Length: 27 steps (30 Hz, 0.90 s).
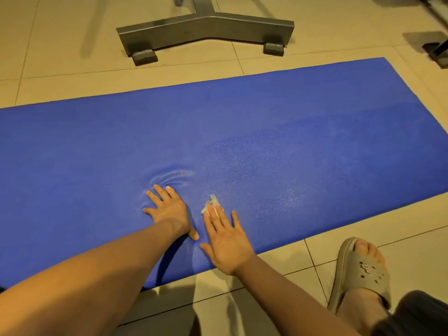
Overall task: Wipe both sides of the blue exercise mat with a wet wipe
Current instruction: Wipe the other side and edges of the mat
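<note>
view: head, the only one, looking down
mat: blue exercise mat [242,132] lies flat on the tiled floor [72,76], one face up, long edge near the person
left hand: left hand [167,209] flat on the mat, fingers spread and straight, gripping nothing; pressing down, and the mat is bunched into ripples [172,178] just past the fingertips
right hand: right hand [225,241] flat too, fingers straight, pinning the wet wipe [211,202] under the fingertips; not curled round it
wipe: small and crumpled, touching the mat just right of the left hand; whether a finger hooks it I can't tell, it's tiny here
sheen: lighter patch right of the wipe, likely damp, already-wiped area
step: wiping the upper face; underside judged not yet done
how to do well: ease the left-hand pressure so the ripples flatten, make overlapping strokes out to the edges, refold the wipe for more contact
around: grey metal stand base [206,25] beyond the far edge; foot in a slipper [361,270] on the floor near right
</note>
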Each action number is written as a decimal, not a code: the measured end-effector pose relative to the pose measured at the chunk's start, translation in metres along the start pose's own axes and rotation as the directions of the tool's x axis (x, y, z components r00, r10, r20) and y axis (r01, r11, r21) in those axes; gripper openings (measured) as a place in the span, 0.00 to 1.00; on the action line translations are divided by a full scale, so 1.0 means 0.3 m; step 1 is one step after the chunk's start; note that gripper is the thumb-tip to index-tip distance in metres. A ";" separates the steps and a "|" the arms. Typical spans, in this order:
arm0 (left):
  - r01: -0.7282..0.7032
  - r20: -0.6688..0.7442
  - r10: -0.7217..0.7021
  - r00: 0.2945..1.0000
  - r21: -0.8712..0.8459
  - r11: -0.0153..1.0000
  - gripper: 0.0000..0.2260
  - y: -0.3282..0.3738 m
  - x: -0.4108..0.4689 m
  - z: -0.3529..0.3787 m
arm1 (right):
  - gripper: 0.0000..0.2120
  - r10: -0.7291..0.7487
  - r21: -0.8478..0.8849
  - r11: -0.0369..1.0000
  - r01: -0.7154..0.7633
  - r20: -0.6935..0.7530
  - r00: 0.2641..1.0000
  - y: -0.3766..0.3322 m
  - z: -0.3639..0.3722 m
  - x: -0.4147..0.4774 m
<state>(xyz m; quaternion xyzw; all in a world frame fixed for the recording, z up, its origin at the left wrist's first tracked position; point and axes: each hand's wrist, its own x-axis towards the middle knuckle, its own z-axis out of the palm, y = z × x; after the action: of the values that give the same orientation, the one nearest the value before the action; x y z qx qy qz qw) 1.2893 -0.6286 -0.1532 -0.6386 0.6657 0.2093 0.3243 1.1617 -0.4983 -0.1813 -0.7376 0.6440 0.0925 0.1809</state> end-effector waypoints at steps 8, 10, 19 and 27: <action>-0.014 0.001 0.014 1.000 -0.008 1.000 0.78 -0.006 -0.013 -0.008 | 0.41 0.400 -0.017 0.916 -0.401 -0.041 0.915 0.318 -0.038 -0.133; -0.013 0.003 0.013 1.000 -0.017 1.000 0.78 -0.006 -0.015 -0.012 | 0.42 0.474 0.033 0.880 -0.473 -0.023 0.880 0.286 -0.026 -0.140; -0.005 0.020 0.006 1.000 -0.044 0.999 0.78 0.002 -0.011 -0.011 | 0.41 0.227 0.228 0.950 -0.215 -0.026 0.974 -0.045 -0.013 -0.060; -0.015 0.018 0.016 1.000 -0.069 0.997 0.78 -0.002 -0.016 -0.014 | 0.30 0.083 0.070 0.994 -0.079 -0.068 0.994 0.194 -0.024 -0.158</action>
<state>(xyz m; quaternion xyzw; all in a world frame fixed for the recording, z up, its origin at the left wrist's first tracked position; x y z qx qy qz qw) 1.2892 -0.6282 -0.1469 -0.6424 0.6598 0.2406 0.3067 1.0966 -0.4638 -0.1659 -0.7071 0.6821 0.0518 0.1789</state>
